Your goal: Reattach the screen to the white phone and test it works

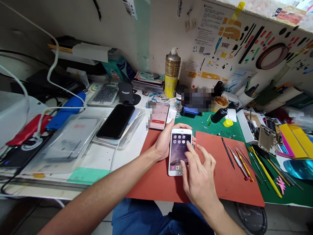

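Observation:
A white phone (178, 153) with its screen lit and app icons showing is above the red-brown mat (156, 182). My left hand (166, 138) holds it from behind, along its left and top edges, with fingertips showing past its right edge. My right hand (199, 168) is over the phone's lower right side, fingers apart and bent, the index fingertip at the screen near the icons. Whether that fingertip touches the glass I cannot tell. Behind the white phone lies another lit phone (159, 117) with a pinkish screen.
A black phone (115, 121) lies on a clear case at the left. Screwdrivers (241, 163) and tweezers lie on the mat's right side. A spray can (172, 73) stands at the back. An open white box (246, 125) and a yellow box (297, 140) are at the right.

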Demonstrator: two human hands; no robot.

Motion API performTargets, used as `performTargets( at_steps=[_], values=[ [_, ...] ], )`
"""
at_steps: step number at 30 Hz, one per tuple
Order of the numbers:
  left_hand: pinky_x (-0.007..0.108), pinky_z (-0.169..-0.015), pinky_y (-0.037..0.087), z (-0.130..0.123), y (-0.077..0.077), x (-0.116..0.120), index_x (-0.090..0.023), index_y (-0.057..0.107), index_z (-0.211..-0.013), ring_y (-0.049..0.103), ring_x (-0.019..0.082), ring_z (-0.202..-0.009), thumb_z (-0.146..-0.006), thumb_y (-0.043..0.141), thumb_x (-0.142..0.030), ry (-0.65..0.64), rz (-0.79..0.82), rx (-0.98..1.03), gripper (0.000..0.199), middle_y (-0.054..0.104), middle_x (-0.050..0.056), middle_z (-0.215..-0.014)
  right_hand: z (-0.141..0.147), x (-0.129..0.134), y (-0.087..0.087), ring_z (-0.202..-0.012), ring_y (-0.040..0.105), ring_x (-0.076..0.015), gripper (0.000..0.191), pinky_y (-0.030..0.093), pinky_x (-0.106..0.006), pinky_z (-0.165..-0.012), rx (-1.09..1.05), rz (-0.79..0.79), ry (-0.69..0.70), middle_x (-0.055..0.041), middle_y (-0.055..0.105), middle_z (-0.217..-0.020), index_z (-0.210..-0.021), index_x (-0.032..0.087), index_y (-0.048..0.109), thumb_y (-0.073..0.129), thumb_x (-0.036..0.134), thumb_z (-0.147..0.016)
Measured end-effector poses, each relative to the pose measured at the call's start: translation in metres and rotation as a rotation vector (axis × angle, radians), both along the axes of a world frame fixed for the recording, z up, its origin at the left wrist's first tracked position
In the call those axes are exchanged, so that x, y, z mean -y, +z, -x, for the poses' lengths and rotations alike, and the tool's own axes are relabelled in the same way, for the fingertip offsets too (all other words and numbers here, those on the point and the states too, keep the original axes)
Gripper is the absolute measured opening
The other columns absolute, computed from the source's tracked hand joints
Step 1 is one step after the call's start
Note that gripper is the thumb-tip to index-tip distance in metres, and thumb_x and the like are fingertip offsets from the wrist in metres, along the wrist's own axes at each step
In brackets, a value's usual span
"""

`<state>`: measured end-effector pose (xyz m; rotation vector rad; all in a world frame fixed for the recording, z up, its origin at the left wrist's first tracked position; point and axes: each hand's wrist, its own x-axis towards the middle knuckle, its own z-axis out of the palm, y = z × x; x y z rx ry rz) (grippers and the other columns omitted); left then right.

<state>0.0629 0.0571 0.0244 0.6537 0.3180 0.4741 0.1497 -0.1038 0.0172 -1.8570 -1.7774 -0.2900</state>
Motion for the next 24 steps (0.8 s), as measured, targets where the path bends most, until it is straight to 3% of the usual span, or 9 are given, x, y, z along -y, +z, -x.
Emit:
performTargets(
  at_steps=[6, 11, 16, 21, 24],
  values=[
    [0.040, -0.081, 0.058, 0.001, 0.001, 0.001, -0.016, 0.066, -0.107, 0.076, 0.030, -0.086, -0.099, 0.046, -0.067, 0.013, -0.002, 0.000, 0.056, 0.078, 0.015, -0.092, 0.002, -0.004, 0.000, -0.138, 0.046, -0.0365, 0.031, 0.037, -0.051, -0.107, 0.036, 0.047, 0.211, -0.0083, 0.056, -0.155, -0.133, 0.014, 0.060, 0.054, 0.019, -0.103],
    [0.037, -0.082, 0.057, -0.001, 0.001, 0.001, -0.016, 0.069, -0.104, 0.076, 0.028, -0.087, -0.097, 0.049, -0.067, 0.032, -0.014, -0.006, 0.055, 0.077, 0.013, -0.089, -0.018, -0.011, 0.006, -0.139, 0.045, -0.0383, 0.027, 0.037, -0.054, -0.106, 0.003, -0.001, 0.080, -0.0114, 0.059, -0.152, -0.128, 0.014, 0.060, 0.054, 0.016, -0.102],
    [0.031, -0.078, 0.055, -0.001, 0.000, 0.000, -0.015, 0.070, -0.103, 0.073, 0.023, -0.082, -0.098, 0.049, -0.066, 0.059, -0.029, -0.034, 0.056, 0.075, 0.011, -0.090, -0.021, -0.014, 0.007, -0.140, 0.044, -0.0379, 0.032, 0.038, -0.055, -0.106, -0.026, 0.009, 0.120, -0.0142, 0.057, -0.153, -0.130, 0.014, 0.057, 0.050, 0.010, -0.100],
    [0.036, -0.075, 0.057, -0.001, 0.001, 0.001, -0.016, 0.070, -0.103, 0.073, 0.026, -0.080, -0.098, 0.049, -0.066, 0.037, -0.014, -0.004, 0.054, 0.074, 0.010, -0.086, -0.028, -0.002, 0.009, -0.128, 0.052, -0.0325, 0.028, 0.043, -0.052, -0.104, -0.126, -0.133, 0.096, -0.0137, 0.063, -0.146, -0.127, 0.016, 0.057, 0.052, 0.009, -0.100],
    [0.034, -0.074, 0.057, -0.002, 0.000, 0.001, -0.016, 0.071, -0.103, 0.073, 0.025, -0.080, -0.098, 0.048, -0.065, 0.038, -0.026, -0.015, 0.054, 0.074, 0.009, -0.087, -0.031, -0.005, 0.015, -0.127, 0.051, -0.0322, 0.026, 0.045, -0.051, -0.104, -0.137, -0.104, 0.125, -0.0129, 0.062, -0.146, -0.126, 0.016, 0.057, 0.052, 0.012, -0.101]
  ],
)
